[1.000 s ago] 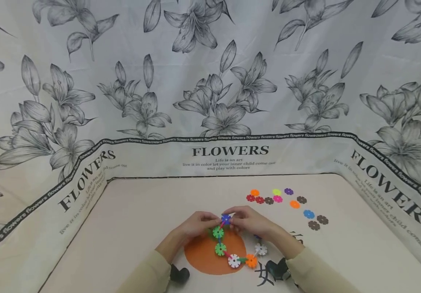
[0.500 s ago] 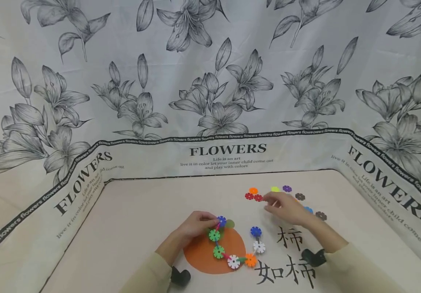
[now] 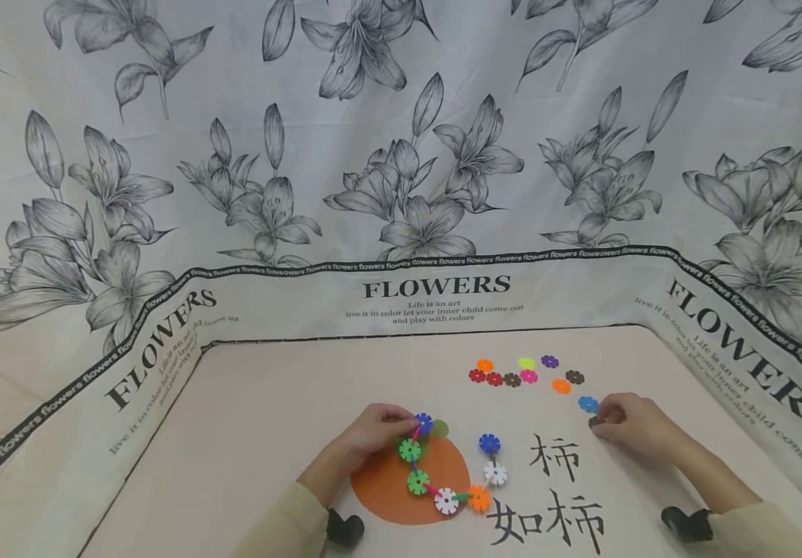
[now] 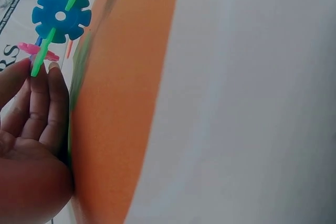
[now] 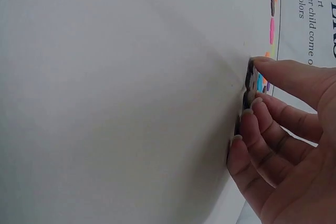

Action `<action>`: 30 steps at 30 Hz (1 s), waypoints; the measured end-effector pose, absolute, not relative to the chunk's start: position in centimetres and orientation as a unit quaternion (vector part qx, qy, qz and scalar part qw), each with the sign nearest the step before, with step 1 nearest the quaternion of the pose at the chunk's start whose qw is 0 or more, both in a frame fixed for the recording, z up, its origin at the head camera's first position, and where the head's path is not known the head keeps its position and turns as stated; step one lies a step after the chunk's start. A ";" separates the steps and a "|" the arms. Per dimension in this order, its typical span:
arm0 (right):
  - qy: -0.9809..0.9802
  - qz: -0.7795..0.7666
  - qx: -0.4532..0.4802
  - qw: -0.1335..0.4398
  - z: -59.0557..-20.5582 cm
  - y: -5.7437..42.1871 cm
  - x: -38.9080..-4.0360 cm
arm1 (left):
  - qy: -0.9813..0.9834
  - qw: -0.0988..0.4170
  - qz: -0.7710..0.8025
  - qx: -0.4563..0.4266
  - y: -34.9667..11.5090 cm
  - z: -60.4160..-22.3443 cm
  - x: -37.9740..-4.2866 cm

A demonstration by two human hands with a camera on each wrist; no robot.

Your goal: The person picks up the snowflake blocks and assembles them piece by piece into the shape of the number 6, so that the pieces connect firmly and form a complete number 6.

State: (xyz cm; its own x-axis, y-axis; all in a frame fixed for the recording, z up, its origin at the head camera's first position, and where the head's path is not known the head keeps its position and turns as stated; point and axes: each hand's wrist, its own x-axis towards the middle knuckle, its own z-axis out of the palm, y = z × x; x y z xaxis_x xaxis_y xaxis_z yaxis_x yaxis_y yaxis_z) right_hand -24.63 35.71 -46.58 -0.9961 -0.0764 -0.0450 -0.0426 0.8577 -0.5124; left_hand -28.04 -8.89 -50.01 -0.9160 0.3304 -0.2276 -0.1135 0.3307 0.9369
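My left hand [image 3: 377,428] pinches the blue end disc [image 3: 423,423] of a chain of notched plastic snowflake discs. The chain curves through green discs [image 3: 411,449], a white disc [image 3: 446,501], an orange disc [image 3: 480,498] and another white disc [image 3: 495,473] to a second blue disc [image 3: 489,443]. In the left wrist view, a blue disc [image 4: 61,14] stands above the fingertips, near edge-on green and pink pieces. At the right, my right hand [image 3: 636,422] pinches a brown snowflake disc [image 5: 252,80] between thumb and fingers, low over the table. The hand hides part of it.
Loose discs lie at the back right, among them red [image 3: 494,379], pink [image 3: 528,376], purple [image 3: 550,362] and orange [image 3: 562,386] ones. A light blue disc [image 3: 587,404] lies beside my right fingertips. The tablecloth [image 3: 268,387] carries a printed orange circle [image 3: 390,496]. Behind rises a flower-printed curtain [image 3: 435,201].
My right hand left the chain, reached over the loose discs, then moved right and nearer to the brown discs. The left hand keeps hold of the chain, almost unmoved.
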 end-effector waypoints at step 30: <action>0.894 -0.395 -0.206 0.049 -44.6 23.5 -26.1 | 0.784 0.189 0.586 0.078 -9.0 -49.9 -28.4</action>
